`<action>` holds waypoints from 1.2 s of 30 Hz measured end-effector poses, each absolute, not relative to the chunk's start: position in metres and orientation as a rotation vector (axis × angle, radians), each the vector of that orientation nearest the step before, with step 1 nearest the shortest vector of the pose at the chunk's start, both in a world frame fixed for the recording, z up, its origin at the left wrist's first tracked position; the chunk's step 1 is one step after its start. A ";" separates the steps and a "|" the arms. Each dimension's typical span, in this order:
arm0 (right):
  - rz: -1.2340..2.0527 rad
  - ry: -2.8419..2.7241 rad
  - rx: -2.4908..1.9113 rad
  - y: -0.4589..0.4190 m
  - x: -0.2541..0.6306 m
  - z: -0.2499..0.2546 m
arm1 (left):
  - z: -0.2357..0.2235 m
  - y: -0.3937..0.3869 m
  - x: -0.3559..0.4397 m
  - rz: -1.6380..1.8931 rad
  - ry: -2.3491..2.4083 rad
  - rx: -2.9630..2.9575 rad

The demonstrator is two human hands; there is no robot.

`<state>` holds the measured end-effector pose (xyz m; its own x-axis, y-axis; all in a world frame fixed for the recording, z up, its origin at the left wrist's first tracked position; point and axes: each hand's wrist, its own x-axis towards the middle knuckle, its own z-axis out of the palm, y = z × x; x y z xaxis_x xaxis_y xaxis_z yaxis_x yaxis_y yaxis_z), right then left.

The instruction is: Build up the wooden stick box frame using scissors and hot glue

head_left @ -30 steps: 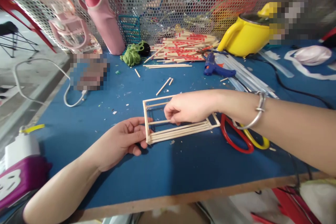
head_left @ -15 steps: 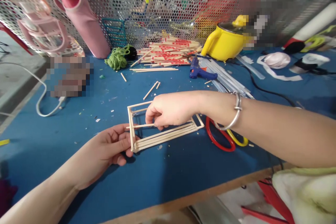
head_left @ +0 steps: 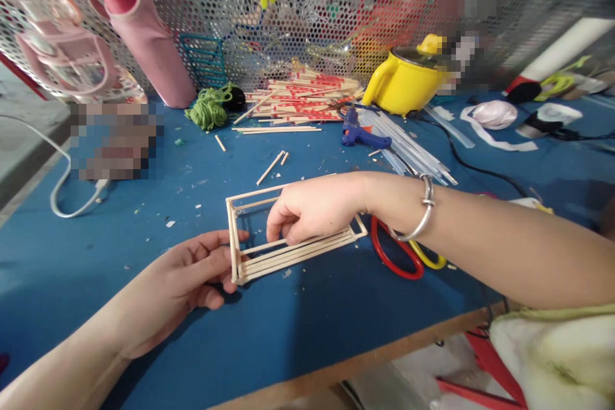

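A box-shaped frame of thin wooden sticks (head_left: 234, 237) rests on the blue table, with several sticks side by side along its near bottom edge. My left hand (head_left: 187, 278) grips the frame's left end between thumb and fingers. Reaching over the frame from the right, my right hand (head_left: 319, 205) pinches a loose wooden stick (head_left: 259, 248), which lies inside the frame, just behind the near row. My right palm hides part of the frame's far side. Red and yellow scissor handles (head_left: 394, 256) are under my right wrist.
Behind the frame are short stick pieces (head_left: 270, 168), a blue glue gun (head_left: 362, 134), clear glue sticks (head_left: 413, 147) and a pile of wooden sticks (head_left: 298, 99). Green yarn (head_left: 209, 109), a pink bottle (head_left: 148, 38) and a yellow pot (head_left: 408, 83) stand by the perforated metal panel (head_left: 307, 13).
My right hand has brought the loose stick nearer, from the middle of the frame towards the near row of sticks. My left hand keeps its hold. The whole view has shifted slightly.
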<state>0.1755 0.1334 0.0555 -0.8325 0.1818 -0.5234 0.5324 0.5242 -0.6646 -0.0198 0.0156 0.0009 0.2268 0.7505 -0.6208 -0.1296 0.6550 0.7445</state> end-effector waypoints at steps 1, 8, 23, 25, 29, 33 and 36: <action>-1.231 2.376 0.584 0.133 0.176 0.056 | 0.001 0.016 -0.020 0.668 1.198 0.624; -1.209 2.378 0.570 0.133 0.177 0.054 | -0.002 0.016 -0.020 0.641 1.218 0.644; -1.171 2.407 0.628 0.132 0.179 0.055 | 0.004 0.019 -0.017 0.707 1.160 0.632; -1.164 2.406 0.645 0.132 0.178 0.055 | 0.004 0.019 -0.017 0.710 1.163 0.620; -1.155 2.416 0.654 0.131 0.178 0.057 | 0.004 0.019 -0.018 0.720 1.166 0.588; -1.149 2.433 0.635 0.131 0.179 0.058 | 0.006 0.018 -0.019 0.723 1.158 0.586; -1.124 2.457 0.631 0.131 0.178 0.058 | 0.006 0.018 -0.018 0.728 1.141 0.593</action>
